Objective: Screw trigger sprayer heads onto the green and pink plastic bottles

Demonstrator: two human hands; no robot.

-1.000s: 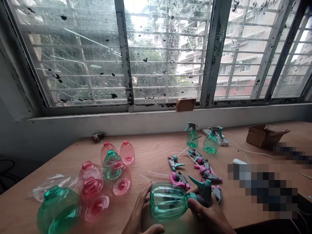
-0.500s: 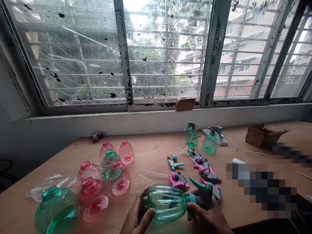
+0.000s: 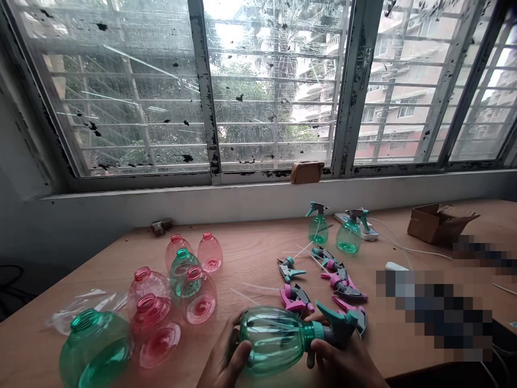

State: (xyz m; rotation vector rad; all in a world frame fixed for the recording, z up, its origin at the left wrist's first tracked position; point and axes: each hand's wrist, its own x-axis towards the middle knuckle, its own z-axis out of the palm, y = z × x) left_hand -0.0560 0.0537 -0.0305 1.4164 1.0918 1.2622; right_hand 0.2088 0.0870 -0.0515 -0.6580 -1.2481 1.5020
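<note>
A clear green spray bottle (image 3: 272,337) lies sideways between my hands at the front of the table, its grey and teal trigger head (image 3: 339,326) pointing right. My left hand (image 3: 226,350) is wrapped round the bottle's base. With thumb and fingers, my right hand (image 3: 337,358) grips the neck and collar where the head meets the bottle. A thin tube shows inside the green wall. Just beyond lie several loose trigger heads, among them a pink and grey one (image 3: 297,298) and a teal and grey one (image 3: 290,269).
Several open pink bottles (image 3: 201,308) and green ones, including a large green bottle (image 3: 95,350), stand at left by a plastic bag (image 3: 86,307). Two green spray bottles with heads (image 3: 348,237) stand at the back, near a power strip (image 3: 367,233). A cardboard box (image 3: 436,225) sits at right.
The bottle has shifted slightly left and its trigger head has rolled a little, so the teal lever now points differently. Both hands keep their hold.
</note>
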